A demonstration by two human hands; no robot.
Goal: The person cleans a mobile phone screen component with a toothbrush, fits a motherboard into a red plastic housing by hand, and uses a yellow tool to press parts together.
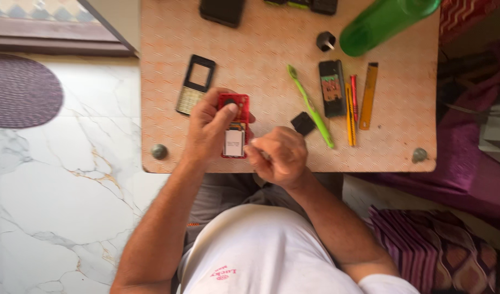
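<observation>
My left hand (pixel 209 128) grips a small red phone body (pixel 235 128) with its back open, showing a white battery inside. The thumb lies across the upper part. My right hand (pixel 277 155) is curled right beside the phone's lower right edge, fingertips pinched together at it; whether they hold something small cannot be told. Both hands hover over the near edge of an orange patterned table (pixel 272 49). A black phone front frame with a keypad (pixel 195 84) lies just left of my left hand.
On the table lie a green toothbrush (pixel 311 109), a small black square piece (pixel 303 123), a black phone part with a circuit board (pixel 331 88), pencils and screwdrivers (pixel 352 106), a yellow ruler-like tool (pixel 368 95), a green bottle (pixel 383 22) and a small black cap (pixel 325 41).
</observation>
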